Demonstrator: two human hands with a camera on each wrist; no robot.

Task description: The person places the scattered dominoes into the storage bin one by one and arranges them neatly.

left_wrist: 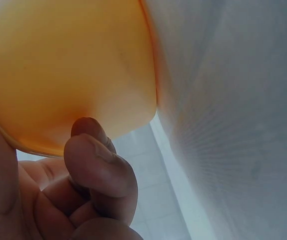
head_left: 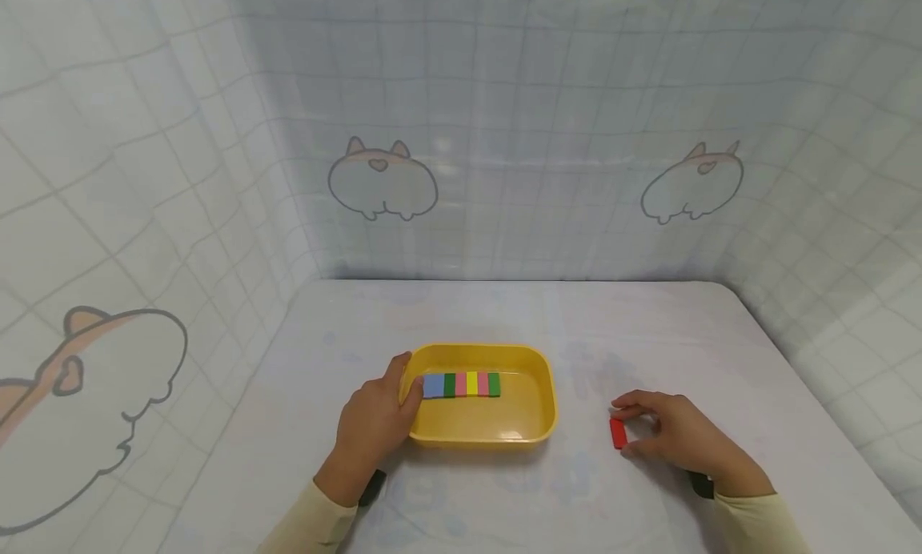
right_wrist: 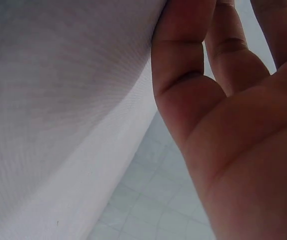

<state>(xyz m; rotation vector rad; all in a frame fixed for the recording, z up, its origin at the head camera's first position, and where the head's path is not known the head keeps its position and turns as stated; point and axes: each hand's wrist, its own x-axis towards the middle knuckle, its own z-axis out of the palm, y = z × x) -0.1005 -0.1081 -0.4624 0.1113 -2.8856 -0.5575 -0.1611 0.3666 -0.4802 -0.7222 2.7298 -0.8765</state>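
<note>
My left hand (head_left: 376, 419) grips the left rim of a yellow tray (head_left: 526, 414), its thumb over the edge and its other fingers outside; the left wrist view shows curled fingertips against the tray's outer wall (left_wrist: 68, 60). Inside the tray, a row of several coloured blocks (head_left: 471, 384) runs side by side: blue, dark green, pink, yellow, pink and green. To the right of the tray, my right hand (head_left: 680, 435) pinches a small red block (head_left: 618, 434) at its two ends, low over the tabletop. In the right wrist view, my right hand's palm (right_wrist: 253, 145) shows, but the red block is hidden.
A pale cloth covers the table (head_left: 504, 314), and its far edge meets a white gridded curtain (head_left: 533, 218) with cartoon animal prints. Similar curtain sides stand at the left (head_left: 180, 178) and right (head_left: 850, 218).
</note>
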